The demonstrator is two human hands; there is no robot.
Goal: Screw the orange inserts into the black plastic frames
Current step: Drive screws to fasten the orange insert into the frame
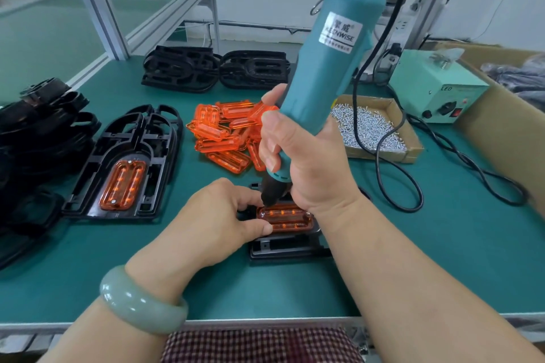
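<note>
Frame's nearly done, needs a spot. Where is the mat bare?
Bare green mat lies along the front edge, in front of the finished black plastic frame, and right of the right forearm, short of the black cable. The pile of orange inserts and cardboard screw tray crowd the middle.

The person wears a smooth pale-green bangle (143,302) on the left wrist (156,267) and red-and-white checked clothing (259,345).

"KEENWISE" on screwdriver label (337,32), "LED" on power box (446,88)
</note>
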